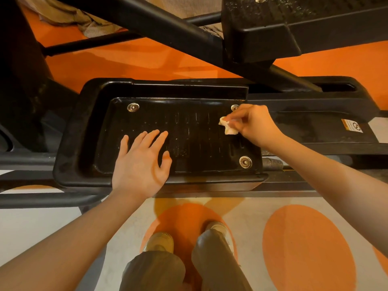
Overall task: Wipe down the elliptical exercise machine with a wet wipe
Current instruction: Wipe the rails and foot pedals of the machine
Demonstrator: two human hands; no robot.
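The elliptical's near black foot pedal [189,95] fills the middle of the head view, ribbed and glossy, with silver bolts at its corners. My left hand [142,162] lies flat on the pedal's near left part, fingers spread and straight. My right hand [255,124] pinches a small crumpled wet wipe [227,127] and holds it against the pedal's far right area, beside a bolt. The second pedal [294,26] sits higher at the upper right.
Black frame bars [168,32] cross diagonally above the pedal. A rail with a warning sticker [351,126] runs to the right. A crumpled cloth [69,16] lies on the orange floor at the far left. My feet [189,242] stand on the white-and-orange floor below.
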